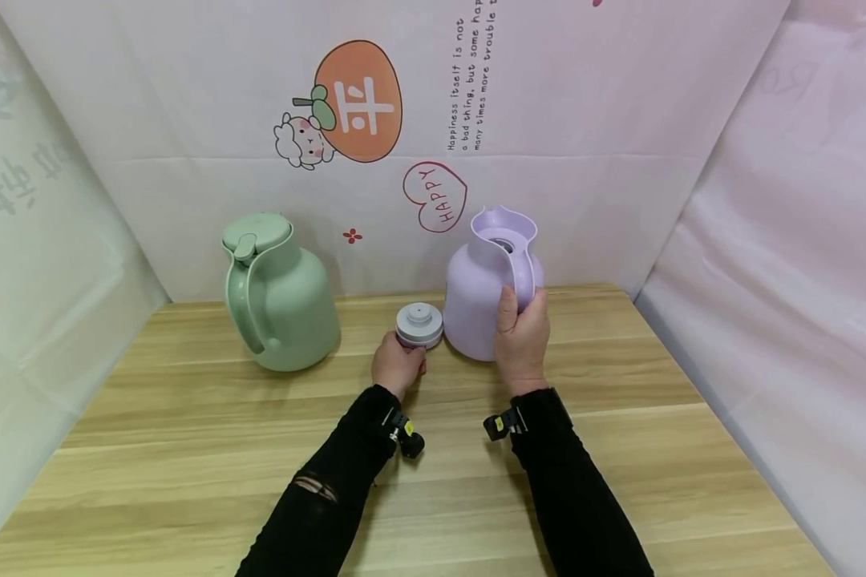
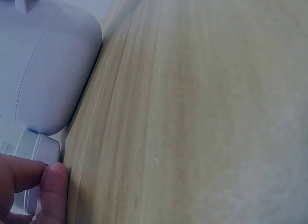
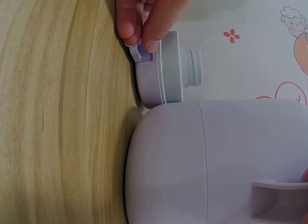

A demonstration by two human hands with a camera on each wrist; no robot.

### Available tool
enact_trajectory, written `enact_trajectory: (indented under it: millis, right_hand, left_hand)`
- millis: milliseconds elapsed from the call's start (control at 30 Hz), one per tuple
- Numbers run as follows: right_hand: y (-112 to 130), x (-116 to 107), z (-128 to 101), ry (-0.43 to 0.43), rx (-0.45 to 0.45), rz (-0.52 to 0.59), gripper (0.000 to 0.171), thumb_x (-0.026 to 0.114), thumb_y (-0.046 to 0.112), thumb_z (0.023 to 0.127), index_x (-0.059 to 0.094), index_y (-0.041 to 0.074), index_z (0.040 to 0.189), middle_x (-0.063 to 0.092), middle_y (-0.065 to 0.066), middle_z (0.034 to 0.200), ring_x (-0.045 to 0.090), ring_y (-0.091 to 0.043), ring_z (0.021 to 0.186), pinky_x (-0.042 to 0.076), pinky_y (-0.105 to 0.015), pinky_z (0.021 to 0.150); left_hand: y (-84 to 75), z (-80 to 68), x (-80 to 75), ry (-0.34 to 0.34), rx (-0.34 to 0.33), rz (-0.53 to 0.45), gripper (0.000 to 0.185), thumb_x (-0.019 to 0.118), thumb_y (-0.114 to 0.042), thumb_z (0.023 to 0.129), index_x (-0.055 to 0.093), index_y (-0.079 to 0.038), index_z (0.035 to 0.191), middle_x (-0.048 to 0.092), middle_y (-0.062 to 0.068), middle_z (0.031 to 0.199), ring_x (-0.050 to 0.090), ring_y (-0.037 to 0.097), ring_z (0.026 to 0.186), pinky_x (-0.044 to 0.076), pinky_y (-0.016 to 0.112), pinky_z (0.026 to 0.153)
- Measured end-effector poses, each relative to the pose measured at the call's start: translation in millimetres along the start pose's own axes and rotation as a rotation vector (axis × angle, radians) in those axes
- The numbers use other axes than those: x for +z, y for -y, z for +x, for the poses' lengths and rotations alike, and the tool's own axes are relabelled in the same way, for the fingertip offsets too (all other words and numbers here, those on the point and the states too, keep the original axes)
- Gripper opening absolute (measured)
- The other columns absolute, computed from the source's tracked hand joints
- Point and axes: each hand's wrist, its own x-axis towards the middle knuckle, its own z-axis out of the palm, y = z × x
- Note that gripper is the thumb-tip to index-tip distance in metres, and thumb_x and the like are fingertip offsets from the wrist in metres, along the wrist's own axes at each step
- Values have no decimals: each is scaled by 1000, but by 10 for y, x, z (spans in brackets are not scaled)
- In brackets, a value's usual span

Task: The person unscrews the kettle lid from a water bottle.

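A lilac thermos jug stands upright at the back of the table, its mouth uncovered. My right hand grips its handle, the thumb up along it. Just left of the jug lies its lid, upside down with the grey stopper pointing up. With thumb and fingers, my left hand pinches the small lilac tab on the lid's near side. In the right wrist view the lid's edge sits right against the jug's base.
A green thermos jug with its lid on stands at the back left, its handle turned to the front left. Behind both jugs rises a printed white cloth, and more cloth hangs at either side of the wooden table.
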Motion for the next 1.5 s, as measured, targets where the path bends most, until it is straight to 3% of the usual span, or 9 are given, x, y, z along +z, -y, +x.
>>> enact_trajectory:
  millis: [300,533,800,1233,1500]
  right_hand:
    - [-26,-8,49,-3,0,6,62,47,48,105,49,-11,121,62,-30,109,64,-44,100,51,-58,85]
    - [-54,-3,84,0,0,7,61,48,47,105,49,-11,124,64,-31,111,65,-44,102,52,-57,86]
    - [-57,8,80,-4,-1,5,64,48,49,105,49,-11,126,63,-30,113,64,-43,104,51,-58,89]
    - [-52,7,70,2,0,11,60,50,45,105,49,-11,127,63,-30,114,64,-43,104,51,-57,89]
    - [-61,-21,73,28,-13,14,62,48,50,106,48,-10,124,62,-26,106,64,-39,94,51,-54,81]
  left_hand:
    - [27,18,10,8,13,-16,36,70,-5,90,57,1,123,67,3,69,64,13,56,43,25,55]
    - [21,17,21,27,7,-60,42,71,-7,93,54,2,130,68,8,83,67,16,62,48,24,55]
    - [14,19,22,38,19,-16,34,71,-9,94,57,-1,123,69,7,80,66,14,62,46,25,56]
    - [11,-9,2,42,-1,-22,38,72,-12,95,56,-2,128,71,10,90,69,16,68,50,25,60]
    - [-4,-30,-11,54,3,-22,40,71,-13,96,55,-1,131,70,10,92,70,16,70,50,25,60]
